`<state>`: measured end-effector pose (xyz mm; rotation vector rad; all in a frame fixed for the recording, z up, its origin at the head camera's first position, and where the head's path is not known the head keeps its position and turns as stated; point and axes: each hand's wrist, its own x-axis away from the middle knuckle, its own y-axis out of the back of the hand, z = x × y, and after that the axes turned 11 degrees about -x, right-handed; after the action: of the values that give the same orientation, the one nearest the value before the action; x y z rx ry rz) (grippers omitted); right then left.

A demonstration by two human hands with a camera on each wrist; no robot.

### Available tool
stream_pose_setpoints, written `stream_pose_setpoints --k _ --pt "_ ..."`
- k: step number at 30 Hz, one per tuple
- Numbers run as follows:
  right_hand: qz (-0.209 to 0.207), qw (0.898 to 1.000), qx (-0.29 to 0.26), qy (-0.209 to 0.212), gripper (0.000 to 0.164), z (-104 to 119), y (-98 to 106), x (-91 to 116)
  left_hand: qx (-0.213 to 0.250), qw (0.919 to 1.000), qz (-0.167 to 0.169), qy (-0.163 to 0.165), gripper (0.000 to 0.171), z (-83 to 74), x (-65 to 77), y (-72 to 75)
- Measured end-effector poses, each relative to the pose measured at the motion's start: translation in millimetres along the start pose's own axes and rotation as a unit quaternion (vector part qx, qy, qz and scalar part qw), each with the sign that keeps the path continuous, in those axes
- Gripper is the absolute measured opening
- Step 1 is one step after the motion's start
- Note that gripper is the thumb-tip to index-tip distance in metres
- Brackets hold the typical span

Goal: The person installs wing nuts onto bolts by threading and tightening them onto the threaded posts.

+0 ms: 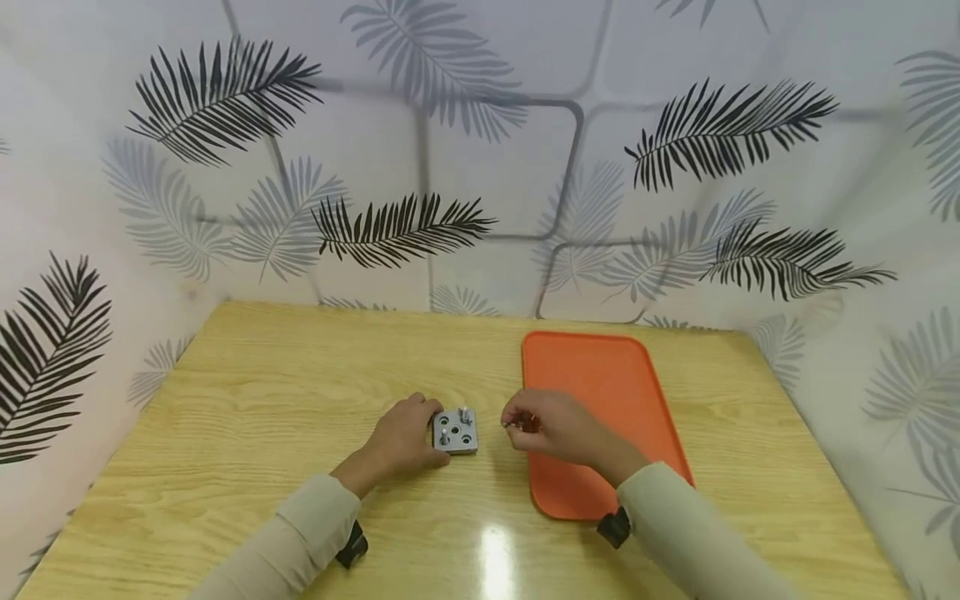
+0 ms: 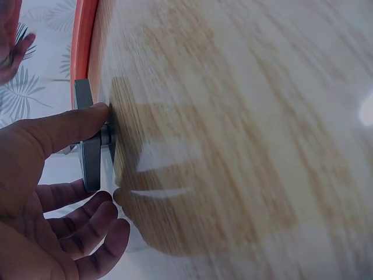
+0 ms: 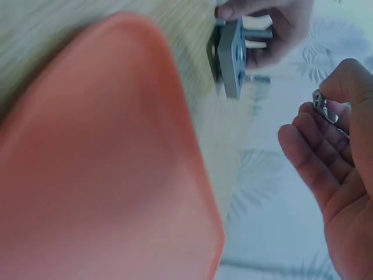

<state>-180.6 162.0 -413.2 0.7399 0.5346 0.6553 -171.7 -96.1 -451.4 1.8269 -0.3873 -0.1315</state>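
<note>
My left hand (image 1: 405, 433) grips the left side of a square grey metal plate (image 1: 455, 442), thumb at the near edge and fingers at the far one. Two threaded bolts (image 3: 256, 34) stand up from the plate, whose top also shows several round holes. In the left wrist view, a short stub (image 2: 105, 134) shows between the plate and the tabletop. Right of the plate and apart from it, my right hand (image 1: 555, 425) pinches a small shiny metal part (image 3: 319, 100). One end looks rounded with a hole, the other threaded; fingers cover some of it.
An orange tray (image 1: 581, 492) with a raised rim lies on the wooden table (image 1: 300, 367), under and beyond the right forearm. A wall covering with leaf prints (image 1: 495, 183) rises behind the table. Black straps (image 1: 615, 528) sit at the wrists.
</note>
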Motion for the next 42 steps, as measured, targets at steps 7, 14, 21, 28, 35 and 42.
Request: stream_pose_setpoints --k 7,14,21,28,35,42 --pt "0.017 0.999 0.018 0.047 0.012 5.1 -24.2 -32.1 0.013 0.9999 -0.003 -0.001 0.055 1.3 -1.9 -0.2" --pt "0.020 0.998 0.019 0.063 0.011 7.8 -42.8 -50.2 0.013 0.9998 -0.011 -0.014 0.051 2.3 -2.8 -0.6" --pt "0.028 0.997 0.037 0.061 0.011 11.3 -53.3 -61.6 0.010 0.9987 -0.038 -0.033 0.038 2.4 -1.7 -2.5" --pt "0.047 0.996 0.037 0.058 0.011 13.5 -55.3 -60.3 0.021 0.9983 -0.038 -0.039 0.035 1.1 0.4 -6.3" --pt "0.070 0.993 0.039 0.081 0.009 12.6 -51.1 -66.0 0.018 0.9976 -0.050 -0.045 0.030 1.8 -1.1 -3.5" --pt "0.080 0.995 0.025 0.060 0.008 14.5 -47.9 -69.0 0.020 0.9976 -0.047 -0.048 0.031 2.3 -0.7 -1.6"
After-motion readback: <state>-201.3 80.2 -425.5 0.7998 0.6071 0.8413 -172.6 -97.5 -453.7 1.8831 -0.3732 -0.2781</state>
